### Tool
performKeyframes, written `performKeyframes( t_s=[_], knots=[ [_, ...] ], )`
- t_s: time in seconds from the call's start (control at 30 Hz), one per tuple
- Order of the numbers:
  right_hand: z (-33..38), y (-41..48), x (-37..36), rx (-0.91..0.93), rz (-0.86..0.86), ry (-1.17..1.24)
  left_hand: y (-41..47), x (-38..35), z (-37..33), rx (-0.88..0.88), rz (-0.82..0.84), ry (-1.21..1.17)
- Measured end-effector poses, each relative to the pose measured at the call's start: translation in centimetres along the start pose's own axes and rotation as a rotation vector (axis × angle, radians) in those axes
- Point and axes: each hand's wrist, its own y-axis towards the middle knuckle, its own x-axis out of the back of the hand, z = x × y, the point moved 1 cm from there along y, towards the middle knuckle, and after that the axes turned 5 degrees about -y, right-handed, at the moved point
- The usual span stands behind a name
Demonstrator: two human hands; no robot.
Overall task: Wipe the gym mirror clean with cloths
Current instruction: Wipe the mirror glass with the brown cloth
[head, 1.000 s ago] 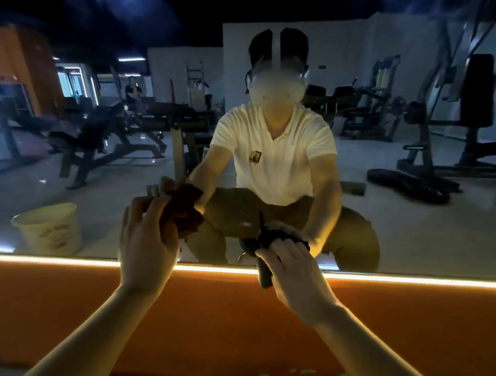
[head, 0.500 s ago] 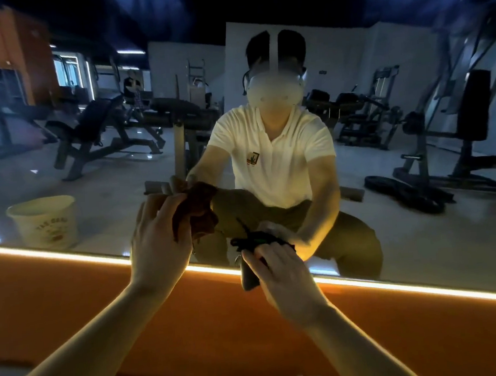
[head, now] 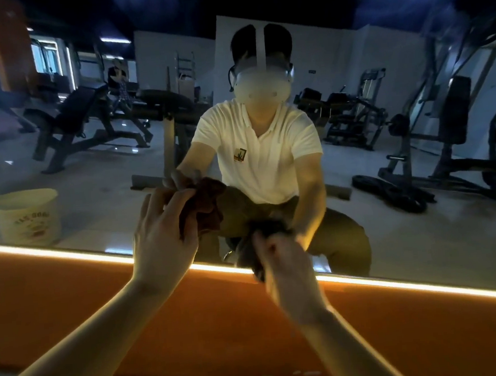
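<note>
The left hand [head: 161, 233] is gripping a reddish-brown cloth [head: 207, 201], its fingers bent round the bunched fabric and pressing it against the mirror [head: 91, 176] a little above the glass's lower edge. The right hand [head: 287, 263], blurred, is clutching a dark cloth [head: 253, 248] with curled fingers right at that lower edge, part of the cloth hanging over the glowing light strip [head: 68, 255] and the orange panel [head: 222, 323] beneath. The two cloths are sitting near each other, not touching. A pale bucket [head: 23, 217] is showing in the reflection toward the mirror's lower left corner.
</note>
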Motion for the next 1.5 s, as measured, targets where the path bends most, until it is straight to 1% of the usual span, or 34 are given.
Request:
performKeyframes(
  t_s=[0.07,0.1,0.17,0.2,0.23,0.27,0.33,0.37,0.43,0.53,0.57,0.6,0.63,0.67,0.7,0.73,0.77,0.8,0.83,0.87,0.9,0.93,1.0,1.07,1.1,1.13,1.17,1.2,1.27,1.33,1.37,1.43,1.47,1.5],
  knots=[
    [-3.2,2.7,2.7,-0.162,-0.194,-0.189,0.0,0.0,-0.3,0.012,-0.007,0.009],
    [-4.3,3.7,3.4,-0.241,-0.242,-0.152,0.0,0.0,-0.4,0.029,-0.006,0.007],
    [-4.9,3.5,3.3,-0.311,-0.325,-0.252,0.1,-0.1,-0.6,0.042,-0.006,-0.003],
    [-3.6,2.8,2.3,-0.339,-0.311,-0.215,0.1,-0.1,-0.7,0.044,-0.008,-0.008],
    [-1.8,2.2,1.2,-0.278,-0.271,-0.133,0.0,-0.1,-0.7,0.049,-0.010,-0.013],
    [0.3,1.0,0.1,-0.158,-0.210,-0.075,0.0,-0.1,-0.7,0.055,-0.011,-0.023],
    [2.5,-0.6,-1.6,0.018,-0.074,-0.143,0.0,0.0,-0.6,0.053,-0.007,-0.041],
    [2.2,-0.8,-1.6,0.035,-0.032,-0.088,-0.1,0.1,-0.6,0.048,-0.007,-0.048],
    [0.0,-0.7,0.0,-0.093,-0.133,-0.063,-0.2,0.3,-0.4,0.021,-0.003,-0.039],
    [-4.0,-0.6,3.2,-0.595,-0.340,-0.043,-0.5,0.8,0.0,0.004,0.015,-0.018],
    [-4.4,-0.5,3.4,-0.717,-0.386,-0.028,-0.5,0.9,0.1,0.014,0.017,-0.018],
    [-4.0,-0.3,2.9,-0.783,-0.400,-0.024,-0.5,1.0,0.1,0.029,0.016,-0.023],
    [-2.7,0.1,2.0,-0.783,-0.386,-0.041,-0.4,1.0,0.1,0.041,0.014,-0.028],
    [-0.4,1.0,0.7,-0.721,-0.365,0.002,-0.4,1.0,0.1,0.052,0.011,-0.035],
    [2.0,1.5,-0.5,-0.589,-0.352,0.053,-0.4,1.0,0.1,0.062,0.005,-0.045],
    [4.2,1.9,-1.9,-0.385,-0.295,0.027,-0.3,1.0,0.2,0.074,0.000,-0.054],
    [5.9,2.2,-2.9,-0.219,-0.231,-0.063,-0.2,0.9,0.2,0.092,-0.005,-0.061],
    [6.3,2.2,-4.0,-0.100,-0.163,-0.074,-0.1,0.9,0.3,0.111,-0.011,-0.067],
    [5.7,2.2,-4.3,-0.037,-0.121,-0.062,-0.1,0.8,0.4,0.121,-0.018,-0.071],
    [4.6,2.3,-3.8,-0.031,-0.100,-0.053,0.0,0.7,0.5,0.115,-0.027,-0.072],
    [3.1,2.1,-2.6,-0.080,-0.090,-0.035,0.0,0.6,0.5,0.098,-0.034,-0.071],
    [0.8,1.5,-1.3,-0.176,-0.109,-0.024,0.0,0.5,0.4,0.082,-0.041,-0.069],
    [-3.7,0.5,2.3,-0.444,-0.196,-0.075,0.0,0.4,0.4,0.083,-0.045,-0.073],
    [-6.3,0.1,5.1,-0.741,-0.342,-0.052,0.1,0.4,0.3,0.097,-0.045,-0.083],
    [-6.2,0.7,5.5,-0.870,-0.392,-0.036,0.2,0.5,0.2,0.099,-0.044,-0.087],
    [-5.5,1.5,5.0,-0.953,-0.412,-0.027,0.2,0.5,0.2,0.099,-0.041,-0.089],
    [-4.2,2.2,3.9,-0.970,-0.444,-0.044,0.2,0.5,0.2,0.098,-0.038,-0.090],
    [-2.5,3.4,2.9,-0.933,-0.451,-0.048,0.1,0.6,0.2,0.099,-0.034,-0.094],
    [1.3,5.6,0.1,-0.762,-0.405,-0.044,0.1,1.0,0.6,0.112,-0.036,-0.101],
    [5.0,7.3,-1.8,-0.521,-0.234,0.054,0.0,1.5,1.3,0.137,-0.054,-0.098],
    [6.5,7.7,-2.2,-0.336,-0.167,0.010,0.0,1.7,1.7,0.153,-0.066,-0.099],
    [6.1,7.0,-2.8,-0.010,-0.058,-0.072,0.0,1.8,2.4,0.182,-0.078,-0.104],
    [4.6,6.5,-2.2,0.072,-0.021,-0.104,0.0,1.8,2.6,0.188,-0.077,-0.104],
    [2.4,5.3,-1.7,0.103,-0.013,-0.164,0.1,1.8,2.7,0.190,-0.074,-0.104]
  ],
)
